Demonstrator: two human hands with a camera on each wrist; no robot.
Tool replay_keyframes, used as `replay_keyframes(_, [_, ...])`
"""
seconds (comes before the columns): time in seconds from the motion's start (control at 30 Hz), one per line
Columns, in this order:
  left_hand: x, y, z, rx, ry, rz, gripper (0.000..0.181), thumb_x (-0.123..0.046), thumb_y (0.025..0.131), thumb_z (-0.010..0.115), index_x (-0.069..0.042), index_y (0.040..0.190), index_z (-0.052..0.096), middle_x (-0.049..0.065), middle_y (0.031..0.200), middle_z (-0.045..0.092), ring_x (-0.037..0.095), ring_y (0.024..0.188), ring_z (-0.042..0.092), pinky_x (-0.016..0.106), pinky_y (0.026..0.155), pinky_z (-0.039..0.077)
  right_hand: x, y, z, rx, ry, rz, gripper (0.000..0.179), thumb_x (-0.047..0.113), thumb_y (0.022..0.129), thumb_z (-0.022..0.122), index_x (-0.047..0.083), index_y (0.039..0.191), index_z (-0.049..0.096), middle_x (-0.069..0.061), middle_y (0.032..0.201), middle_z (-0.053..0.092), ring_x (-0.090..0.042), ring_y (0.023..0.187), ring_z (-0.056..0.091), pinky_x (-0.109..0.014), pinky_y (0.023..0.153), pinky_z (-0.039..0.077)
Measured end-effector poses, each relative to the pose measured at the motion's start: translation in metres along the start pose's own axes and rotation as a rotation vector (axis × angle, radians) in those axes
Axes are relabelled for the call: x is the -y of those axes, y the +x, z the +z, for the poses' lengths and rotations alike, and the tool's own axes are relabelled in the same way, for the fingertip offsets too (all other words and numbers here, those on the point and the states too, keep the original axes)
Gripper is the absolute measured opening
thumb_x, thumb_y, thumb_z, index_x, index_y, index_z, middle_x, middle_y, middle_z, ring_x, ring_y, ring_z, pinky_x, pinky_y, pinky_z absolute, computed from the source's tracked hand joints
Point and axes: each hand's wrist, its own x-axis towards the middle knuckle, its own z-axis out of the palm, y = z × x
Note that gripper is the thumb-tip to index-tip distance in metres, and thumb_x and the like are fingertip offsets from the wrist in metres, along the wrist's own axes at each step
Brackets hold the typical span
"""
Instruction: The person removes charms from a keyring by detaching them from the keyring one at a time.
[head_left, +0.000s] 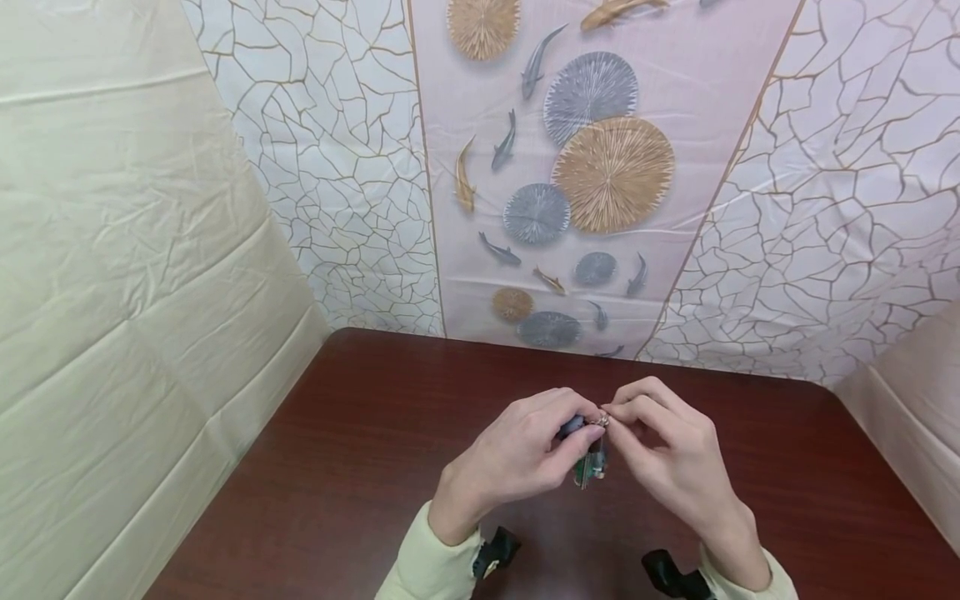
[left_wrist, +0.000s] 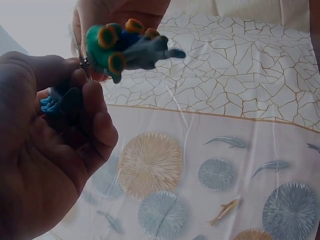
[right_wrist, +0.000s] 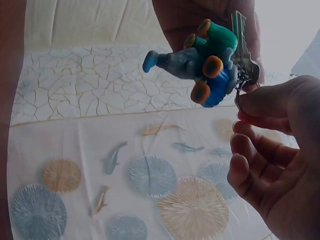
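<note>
Held up over the table, my left hand (head_left: 517, 450) and right hand (head_left: 678, 458) meet fingertip to fingertip at a small metal key ring (right_wrist: 237, 100), each pinching it between thumb and finger. From the ring hang a toothed metal key (right_wrist: 241, 45) and a chunky figurine (right_wrist: 205, 65) in grey, green and blue with orange-rimmed round ends. A dark blue-grey piece (left_wrist: 71, 100) with a bright blue coiled bit (left_wrist: 49, 104) sits within the left hand's curled fingers, partly hidden by them. The right hand's other fingers are loosely bent below the ring.
The dark red-brown table (head_left: 337, 467) lies beneath both hands. A patterned cloth (head_left: 487, 258) with fish and round motifs hangs behind its far edge. Cream cloth (head_left: 150, 317) rises at the left side. Black straps (head_left: 495, 552) sit at the wrists.
</note>
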Motion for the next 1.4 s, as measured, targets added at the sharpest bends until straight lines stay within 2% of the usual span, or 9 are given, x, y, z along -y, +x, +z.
replay_keyframes(0.1, [0.0, 0.0, 0.0, -0.002, -0.002, 0.0, 0.006, -0.014, 0.095, 0.062, -0.011, 0.101, 0.062, -0.006, 0.093, 0.063, 0.0, 0.083, 0.056, 0.007, 0.079, 0.044, 0.002, 0.001, 0.001, -0.007, 0.017, 0.026, 0.011, 0.002, 0.085, 0.068, 0.006, 0.075, 0.067, -0.006, 0.079, 0.061, 0.002, 0.073, 0.054, -0.008, 0.057, 0.044])
replay_keyframes(0.2, [0.001, -0.001, -0.001, -0.005, 0.005, -0.003, 0.006, -0.014, 0.095, 0.062, -0.012, 0.101, 0.063, -0.006, 0.093, 0.063, -0.001, 0.083, 0.055, 0.007, 0.079, 0.044, 0.004, 0.002, 0.001, -0.016, 0.026, 0.06, 0.023, -0.016, 0.07, 0.067, 0.007, 0.073, 0.066, -0.004, 0.077, 0.06, 0.001, 0.071, 0.054, -0.009, 0.055, 0.043])
replay_keyframes(0.27, [0.001, -0.001, -0.001, -0.006, 0.012, -0.003, 0.006, -0.014, 0.095, 0.062, -0.012, 0.101, 0.062, -0.006, 0.093, 0.063, -0.001, 0.084, 0.055, 0.007, 0.079, 0.044, 0.004, 0.002, 0.002, -0.017, 0.026, 0.087, 0.028, -0.02, 0.067, 0.067, 0.007, 0.072, 0.065, -0.003, 0.076, 0.061, 0.001, 0.071, 0.055, -0.01, 0.054, 0.044])
replay_keyframes(0.5, [0.002, 0.001, -0.002, -0.042, 0.013, 0.011, 0.006, -0.013, 0.095, 0.062, -0.01, 0.1, 0.063, -0.006, 0.091, 0.062, 0.001, 0.082, 0.054, 0.008, 0.077, 0.044, 0.004, 0.001, 0.001, -0.024, 0.039, 0.21, 0.032, -0.022, 0.067, 0.069, 0.01, 0.071, 0.065, -0.001, 0.072, 0.06, 0.003, 0.063, 0.052, -0.012, 0.047, 0.04])
replay_keyframes(0.67, [0.002, 0.0, -0.003, -0.071, 0.009, 0.007, 0.004, -0.012, 0.095, 0.061, -0.011, 0.099, 0.062, -0.007, 0.089, 0.059, 0.001, 0.08, 0.051, 0.008, 0.074, 0.042, 0.011, 0.007, -0.001, -0.047, 0.053, 0.253, 0.03, -0.023, 0.07, 0.068, 0.007, 0.07, 0.064, -0.001, 0.071, 0.059, 0.002, 0.061, 0.053, -0.013, 0.047, 0.04])
replay_keyframes(0.8, [0.004, -0.001, -0.004, -0.074, 0.011, -0.009, 0.004, -0.012, 0.094, 0.061, -0.012, 0.098, 0.062, -0.008, 0.089, 0.059, 0.001, 0.079, 0.05, 0.008, 0.074, 0.042, 0.011, 0.007, -0.003, -0.048, 0.021, 0.27, 0.028, -0.02, 0.07, 0.07, 0.008, 0.071, 0.065, -0.002, 0.072, 0.061, 0.002, 0.062, 0.053, -0.012, 0.049, 0.04])
replay_keyframes(1.07, [0.015, -0.005, -0.01, -0.052, 0.003, -0.094, 0.003, -0.013, 0.095, 0.062, -0.012, 0.096, 0.064, -0.005, 0.089, 0.063, 0.003, 0.078, 0.055, 0.01, 0.074, 0.044, 0.003, 0.0, -0.007, 0.052, -0.037, 0.38, 0.028, -0.008, 0.078, 0.074, 0.019, 0.077, 0.068, 0.008, 0.075, 0.066, 0.003, 0.059, 0.055, -0.013, 0.05, 0.043])
replay_keyframes(1.23, [0.027, -0.01, -0.012, -0.034, -0.019, -0.189, 0.003, -0.014, 0.095, 0.062, -0.012, 0.095, 0.064, -0.005, 0.088, 0.063, 0.003, 0.076, 0.054, 0.011, 0.073, 0.045, 0.002, 0.0, -0.008, 0.106, -0.118, 0.365, 0.031, -0.005, 0.078, 0.076, 0.026, 0.081, 0.069, 0.013, 0.079, 0.069, 0.007, 0.064, 0.056, -0.011, 0.055, 0.044])
replay_keyframes(1.4, [0.037, -0.013, -0.012, -0.03, -0.025, -0.246, 0.004, -0.015, 0.095, 0.061, -0.013, 0.094, 0.065, -0.005, 0.085, 0.062, 0.004, 0.073, 0.053, 0.012, 0.069, 0.044, -0.001, -0.002, -0.007, 0.14, -0.127, 0.362, 0.032, -0.005, 0.078, 0.076, 0.026, 0.082, 0.069, 0.015, 0.079, 0.07, 0.007, 0.065, 0.057, -0.011, 0.055, 0.045])
